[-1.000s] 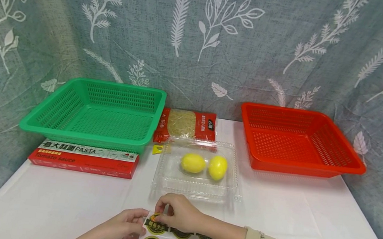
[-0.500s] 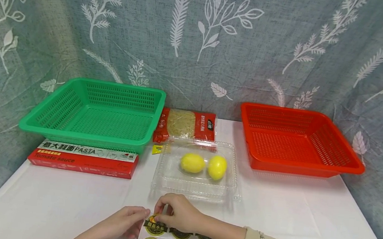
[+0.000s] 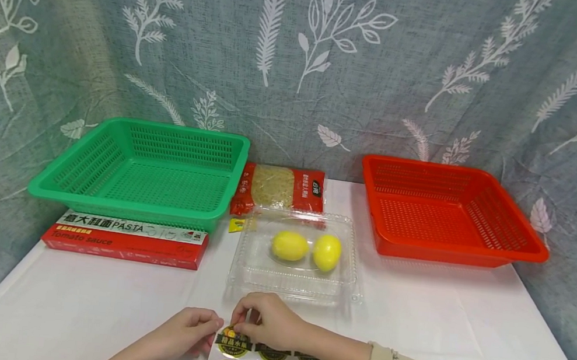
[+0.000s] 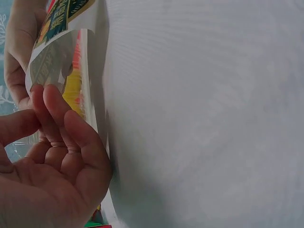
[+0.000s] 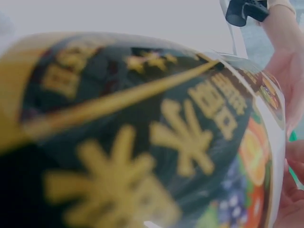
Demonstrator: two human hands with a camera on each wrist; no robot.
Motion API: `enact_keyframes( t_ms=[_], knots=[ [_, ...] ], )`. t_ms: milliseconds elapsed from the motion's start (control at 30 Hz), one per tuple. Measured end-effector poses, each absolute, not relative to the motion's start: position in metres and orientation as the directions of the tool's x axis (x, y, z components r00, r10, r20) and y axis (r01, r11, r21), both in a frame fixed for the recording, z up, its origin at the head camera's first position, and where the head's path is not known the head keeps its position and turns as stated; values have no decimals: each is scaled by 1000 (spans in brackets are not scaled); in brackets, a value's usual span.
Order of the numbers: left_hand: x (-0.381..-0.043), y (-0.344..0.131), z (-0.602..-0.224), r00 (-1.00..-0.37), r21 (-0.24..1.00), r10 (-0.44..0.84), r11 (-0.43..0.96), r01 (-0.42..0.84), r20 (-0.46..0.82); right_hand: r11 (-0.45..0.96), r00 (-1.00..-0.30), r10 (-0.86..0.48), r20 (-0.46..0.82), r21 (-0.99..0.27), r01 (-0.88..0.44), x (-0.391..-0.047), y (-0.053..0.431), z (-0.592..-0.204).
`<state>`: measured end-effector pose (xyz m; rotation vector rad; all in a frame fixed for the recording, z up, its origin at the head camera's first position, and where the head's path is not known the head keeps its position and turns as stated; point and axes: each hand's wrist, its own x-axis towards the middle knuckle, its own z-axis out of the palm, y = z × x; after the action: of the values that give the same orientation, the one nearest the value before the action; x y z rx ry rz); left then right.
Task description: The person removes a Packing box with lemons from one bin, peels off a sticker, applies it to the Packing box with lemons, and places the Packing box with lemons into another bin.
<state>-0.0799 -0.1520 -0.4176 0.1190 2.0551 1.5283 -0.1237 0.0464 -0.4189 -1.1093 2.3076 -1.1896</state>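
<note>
A sheet of round fruit stickers [image 3: 248, 359], black and gold with several labels in rows, lies bent in front of me at the bottom of the head view. My right hand [image 3: 276, 322] pinches its far edge by the upper left sticker, thumb over the printed face. Beside it, my left hand [image 3: 188, 334] holds the left corner between thumb and fingertips. In the left wrist view the sheet's edge curls up by my left fingers [image 4: 57, 102]. The printed face of the sticker sheet [image 5: 190, 123] fills much of the right wrist view, close and blurred.
Beyond the hands, a clear plastic clamshell box [image 3: 295, 286] has two lemons [image 3: 290, 245] showing in it. A green basket [image 3: 132, 206] and a red pasta box [image 3: 123, 245] stand left; a red basket [image 3: 463, 250] stands right. A pasta bag [image 3: 272, 184] lies behind, near a yellow packet [image 3: 237, 225].
My left hand has shifted slightly, its fingertips moving from the sheet's left side up to the corner. My right hand keeps almost the same place and pinch.
</note>
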Motion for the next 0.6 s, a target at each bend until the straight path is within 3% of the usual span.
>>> enact_keyframes(
  t_ms=[600],
  knots=[
    [-81,-153,-419,-863,899,357,380,-217,-359,316,-652,-756,68,-833,-453,-122,54,-407]
  ],
)
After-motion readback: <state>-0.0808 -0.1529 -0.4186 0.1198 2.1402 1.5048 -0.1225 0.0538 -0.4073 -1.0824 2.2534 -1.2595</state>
